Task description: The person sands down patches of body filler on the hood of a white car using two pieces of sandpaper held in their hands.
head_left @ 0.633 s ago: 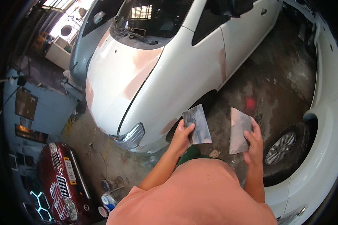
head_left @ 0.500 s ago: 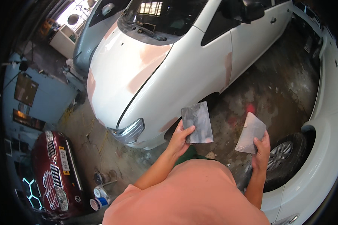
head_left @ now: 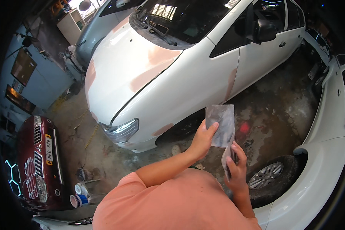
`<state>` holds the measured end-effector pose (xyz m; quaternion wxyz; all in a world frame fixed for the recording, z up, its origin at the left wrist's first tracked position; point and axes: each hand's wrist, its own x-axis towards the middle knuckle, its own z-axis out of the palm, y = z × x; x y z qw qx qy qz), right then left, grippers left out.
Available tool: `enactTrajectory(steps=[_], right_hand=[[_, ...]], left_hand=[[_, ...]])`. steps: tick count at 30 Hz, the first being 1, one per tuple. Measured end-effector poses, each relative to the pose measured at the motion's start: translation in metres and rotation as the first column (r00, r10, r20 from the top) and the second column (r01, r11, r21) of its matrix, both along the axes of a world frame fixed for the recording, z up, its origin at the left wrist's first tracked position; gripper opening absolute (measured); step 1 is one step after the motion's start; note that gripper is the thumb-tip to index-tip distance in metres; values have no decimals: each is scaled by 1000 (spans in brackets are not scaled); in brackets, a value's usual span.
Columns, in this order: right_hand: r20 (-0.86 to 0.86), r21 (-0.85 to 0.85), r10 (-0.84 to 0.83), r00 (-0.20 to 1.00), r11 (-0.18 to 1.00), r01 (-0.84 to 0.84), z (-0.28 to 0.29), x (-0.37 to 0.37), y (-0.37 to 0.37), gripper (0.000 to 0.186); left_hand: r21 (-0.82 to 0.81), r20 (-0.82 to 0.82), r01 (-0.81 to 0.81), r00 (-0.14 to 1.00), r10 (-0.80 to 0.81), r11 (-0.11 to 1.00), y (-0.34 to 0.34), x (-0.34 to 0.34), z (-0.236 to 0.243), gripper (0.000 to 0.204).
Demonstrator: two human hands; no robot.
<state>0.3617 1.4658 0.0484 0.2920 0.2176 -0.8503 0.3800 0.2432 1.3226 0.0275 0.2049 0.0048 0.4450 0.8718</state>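
My left hand (head_left: 202, 141) pinches a flat, grey, rectangular sheet (head_left: 221, 120), thumb on its face; it looks like worn sandpaper with pale smears. In my right hand (head_left: 237, 168) is a second grey piece (head_left: 227, 160), seen nearly edge-on, with a rough pale edge; it looks like folded sandpaper. Its upper end meets or overlaps the first sheet's lower right corner; whether they touch I cannot tell. Beyond both hands stands a white van (head_left: 195, 76) with dull pinkish patches (head_left: 147, 76) on its bonnet and sides.
Close on my right is another white vehicle (head_left: 322, 153) with an exposed wheel (head_left: 266, 175). A dark red car front (head_left: 36, 161) is at the left, with tins and a tub (head_left: 79, 200) on the floor beside it. A cable (head_left: 91, 138) lies on the concrete.
My hands have come together, the right one moving left toward the sheet in my left hand. The right piece has turned from face-on to nearly edge-on. The view has shifted slightly.
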Motion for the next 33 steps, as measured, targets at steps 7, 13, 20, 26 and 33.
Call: enactTrajectory(steps=[7, 13, 20, 26, 33], right_hand=[[179, 131, -235, 955, 968, 214, -53, -5, 20, 59], [664, 161, -305, 683, 950, 268, -174, 33, 63, 58], [851, -285, -218, 479, 574, 767, -209, 52, 57, 42], [752, -577, -54, 657, 428, 695, -197, 14, 60, 43], [559, -787, 228, 797, -155, 597, -166, -68, 37, 46]], left_hand=[[0, 148, -4, 989, 4, 1000, -6, 10, -3, 38], [37, -215, -41, 976, 48, 998, -13, 0, 66, 40], [-30, -327, -104, 941, 89, 994, -34, -31, 55, 43], [-315, -191, -34, 981, -28, 949, -55, -5, -4, 46], [-208, -117, -139, 986, 116, 968, -91, -21, -35, 42]])
